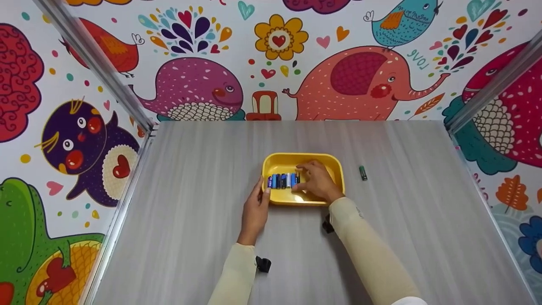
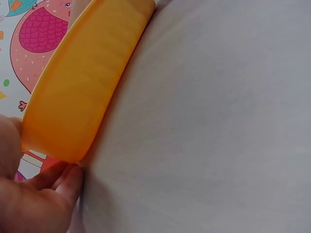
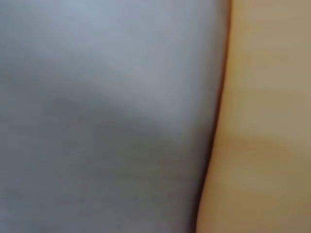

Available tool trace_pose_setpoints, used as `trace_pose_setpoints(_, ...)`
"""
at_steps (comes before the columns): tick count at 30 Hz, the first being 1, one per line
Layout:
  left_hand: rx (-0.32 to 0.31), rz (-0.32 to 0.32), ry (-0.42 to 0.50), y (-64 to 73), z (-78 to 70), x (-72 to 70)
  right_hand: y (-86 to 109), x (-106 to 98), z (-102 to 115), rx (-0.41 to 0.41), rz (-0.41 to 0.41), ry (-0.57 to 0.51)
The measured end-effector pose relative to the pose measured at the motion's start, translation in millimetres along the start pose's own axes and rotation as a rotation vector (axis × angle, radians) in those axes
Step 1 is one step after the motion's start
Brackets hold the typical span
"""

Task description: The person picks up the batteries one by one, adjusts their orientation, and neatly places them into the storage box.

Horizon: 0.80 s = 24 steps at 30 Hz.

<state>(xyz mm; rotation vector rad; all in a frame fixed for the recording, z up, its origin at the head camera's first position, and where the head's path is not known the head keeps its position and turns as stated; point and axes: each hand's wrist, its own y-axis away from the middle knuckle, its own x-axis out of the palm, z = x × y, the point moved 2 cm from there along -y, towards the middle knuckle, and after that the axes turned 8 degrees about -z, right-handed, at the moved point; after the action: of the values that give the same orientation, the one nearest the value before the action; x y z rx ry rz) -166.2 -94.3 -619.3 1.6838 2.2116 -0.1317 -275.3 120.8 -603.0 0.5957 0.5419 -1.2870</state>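
A yellow plastic tray sits on the table, with several AA-size batteries side by side in a row at its left part. My left hand grips the tray's left end, the thumb at the rim and the fingers outside against the wall. The left wrist view shows that hand at the tray's corner. Inside the tray my right hand pinches the dark battery at the row's right end, thumb near its lower end and a finger near its upper end. The right wrist view shows only the tray's outer wall.
A single green battery lies on the grey table, to the right of the tray. Printed cartoon panels stand behind and at the sides, with metal frame posts at the corners.
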Motion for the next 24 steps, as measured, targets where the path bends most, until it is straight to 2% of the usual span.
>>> trace_pose_setpoints(3, 0.003, -0.006, 0.003, -0.5, -1.0, 0.3, -0.7, -7.5, 4.6, -0.025, -0.089, -0.128)
trace_pose_setpoints(8, 0.007, -0.021, 0.005, -1.7, -1.2, 0.7, 1.4, -31.5, 11.2, -0.099, -0.321, -0.294)
trace_pose_setpoints(12, 0.012, -0.018, 0.006, -1.2, 0.1, 1.3, 8.3, -60.2, 12.8, -0.175, -0.477, -0.336)
trace_pose_setpoints(14, 0.013, -0.019, 0.012, -0.9, 1.1, 1.4, 11.2, -76.6, 11.4, -0.213, -0.526, -0.328)
trace_pose_setpoints(19, 0.011, -0.017, 0.022, -0.9, 1.7, 1.4, 16.3, -117.8, -2.3, -0.219, -0.551, -0.229)
trace_pose_setpoints(24, 0.006, -0.014, 0.012, -0.3, 0.8, 1.2, 19.3, -149.0, -33.4, -0.133, -0.448, -0.060)
